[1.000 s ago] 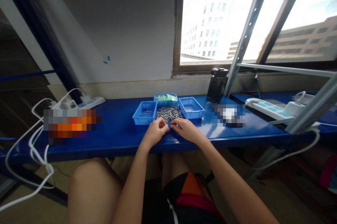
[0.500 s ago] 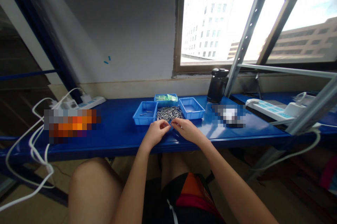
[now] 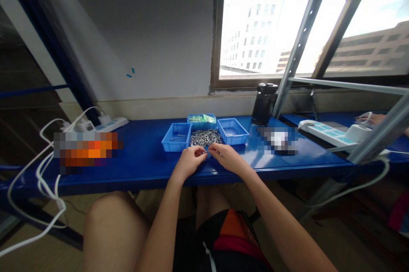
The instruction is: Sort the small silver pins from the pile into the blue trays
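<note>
In the head view, my left hand (image 3: 191, 159) and my right hand (image 3: 225, 156) are closed in pinches, fingertips almost meeting over the front of the blue table. Between them shows a thin metal screw (image 3: 205, 152), with an end at each hand's fingertips; its exact kind is too small to tell. Just beyond lies a heap of loose metal screws (image 3: 206, 137). The left blue tray (image 3: 172, 147) has a few similar pieces on its floor. To the right of the heap stands another blue tray (image 3: 234, 139), and behind is a third blue tray (image 3: 191, 122) with green plastic packets (image 3: 203, 118).
A black bottle (image 3: 263, 104) stands at the back right, near a metal post. Blurred-out items lie at both sides. White power strips (image 3: 332, 135) with cables sit left and right. Another person's hand (image 3: 373, 118) is at the far right.
My fingertips have shifted slightly, and the screw between them now shows more clearly. Another person's hand has come into view at the far right. Trays and heap look the same.
</note>
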The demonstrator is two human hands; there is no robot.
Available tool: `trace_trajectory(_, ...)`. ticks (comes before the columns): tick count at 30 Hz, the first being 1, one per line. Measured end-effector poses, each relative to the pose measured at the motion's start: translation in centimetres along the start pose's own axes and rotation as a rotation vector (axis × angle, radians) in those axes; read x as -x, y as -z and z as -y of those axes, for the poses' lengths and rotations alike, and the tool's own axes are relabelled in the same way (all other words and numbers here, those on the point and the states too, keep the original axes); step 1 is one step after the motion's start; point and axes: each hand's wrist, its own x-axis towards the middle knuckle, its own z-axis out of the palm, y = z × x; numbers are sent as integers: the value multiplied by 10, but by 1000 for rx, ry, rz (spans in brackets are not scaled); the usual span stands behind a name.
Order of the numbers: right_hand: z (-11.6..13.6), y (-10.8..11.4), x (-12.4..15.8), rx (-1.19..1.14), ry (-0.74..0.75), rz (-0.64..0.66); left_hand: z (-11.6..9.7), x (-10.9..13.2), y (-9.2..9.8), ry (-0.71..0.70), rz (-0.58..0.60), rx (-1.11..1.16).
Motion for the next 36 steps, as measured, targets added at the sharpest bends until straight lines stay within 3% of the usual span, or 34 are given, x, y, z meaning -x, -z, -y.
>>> trace_trajectory(8, -3, -3, -1, 27, -50, -28, -4, 1, 2, 36, -39, 0)
trace_trajectory(13, -2, -2, 0, 68, 5, 8, -3, 2, 3, 11, -31, 22)
trace_trajectory(26, -4, -4, -1, 66, -26, 14, -9, 6, 3, -51, 138, 44)
trace_trajectory(36, -4, -4, -2, 55, -57, -5, -6, 5, 1, -36, 82, 58)
